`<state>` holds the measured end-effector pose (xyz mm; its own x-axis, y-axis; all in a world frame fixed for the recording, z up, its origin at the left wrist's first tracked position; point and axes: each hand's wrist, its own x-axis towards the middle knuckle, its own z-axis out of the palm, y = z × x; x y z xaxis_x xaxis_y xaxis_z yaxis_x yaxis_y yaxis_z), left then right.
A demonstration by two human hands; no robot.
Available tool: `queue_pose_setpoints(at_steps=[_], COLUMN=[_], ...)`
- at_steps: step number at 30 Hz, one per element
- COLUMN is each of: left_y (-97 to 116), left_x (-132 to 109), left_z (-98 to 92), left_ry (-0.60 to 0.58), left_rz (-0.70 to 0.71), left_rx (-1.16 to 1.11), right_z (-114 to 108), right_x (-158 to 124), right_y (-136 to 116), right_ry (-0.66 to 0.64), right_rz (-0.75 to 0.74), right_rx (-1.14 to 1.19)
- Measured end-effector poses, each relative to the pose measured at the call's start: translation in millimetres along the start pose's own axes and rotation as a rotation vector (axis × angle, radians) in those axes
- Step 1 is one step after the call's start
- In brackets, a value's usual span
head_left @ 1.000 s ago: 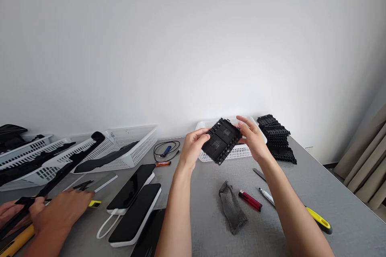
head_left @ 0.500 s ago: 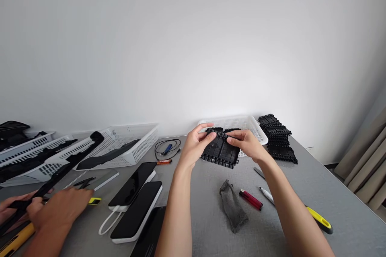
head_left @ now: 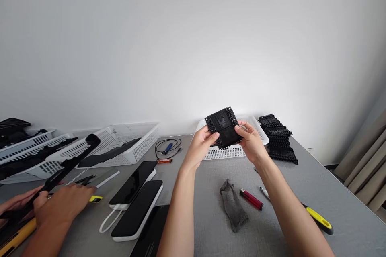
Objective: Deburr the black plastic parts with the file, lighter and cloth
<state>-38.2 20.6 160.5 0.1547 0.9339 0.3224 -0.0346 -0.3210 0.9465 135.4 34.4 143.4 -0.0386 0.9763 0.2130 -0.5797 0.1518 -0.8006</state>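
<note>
A black plastic panel (head_left: 223,125) with knobbly, slotted edges is held up in front of the white basket (head_left: 221,153). My left hand (head_left: 202,144) grips its lower left edge, thumb on the near face and fingers behind. On the right edge, my right hand (head_left: 250,138) pinches it the same way. The panel leans with its face toward me. Below it on the table lie a grey cloth (head_left: 233,207), a red lighter (head_left: 251,199) and a white marker (head_left: 264,192) partly covered by my right forearm.
Similar black panels (head_left: 276,136) are stacked at the right. A yellow-handled tool (head_left: 318,219) lies near my right forearm. Left of me are phones (head_left: 137,209), a coiled cable (head_left: 167,148) and white baskets (head_left: 141,150). A co-worker's hands (head_left: 60,204) hold a long black part (head_left: 64,168).
My hands have turned the black panel and raised it slightly, so a different face shows. The co-worker's long black part has shifted a little. Objects on the table stay put.
</note>
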Motion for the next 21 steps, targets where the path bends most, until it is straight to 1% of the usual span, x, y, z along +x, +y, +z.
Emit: queue_pose_setpoints(at_steps=[3, 6, 11, 16, 21], left_y=[4.3, 5.7, 2.8, 3.8, 6.8], left_x=[-0.5, -0.4, 0.8, 0.8, 0.6], left_z=[-0.8, -1.8, -2.7, -1.7, 0.1], left_ry=[0.042, 0.095, 0.196, 0.313, 0.333], left_rz=[0.03, 0.056, 0.072, 0.081, 0.124], left_rx=[-0.002, 0.015, 0.05, 0.038, 0.049], right_z=[-2.9, -5.0, -5.2, -4.8, -5.3], right_x=[-1.2, -1.9, -3.0, -4.4, -4.5], right_y=[-5.9, -10.2, -12.6, -16.4, -17.9], right_ry=[-0.032, -0.03, -0.054, -0.03, -0.026], right_rz=[0.014, 0.007, 0.014, -0.004, -0.031], right_rx=[-0.092, -0.154, -0.167, -0.196, -0.217])
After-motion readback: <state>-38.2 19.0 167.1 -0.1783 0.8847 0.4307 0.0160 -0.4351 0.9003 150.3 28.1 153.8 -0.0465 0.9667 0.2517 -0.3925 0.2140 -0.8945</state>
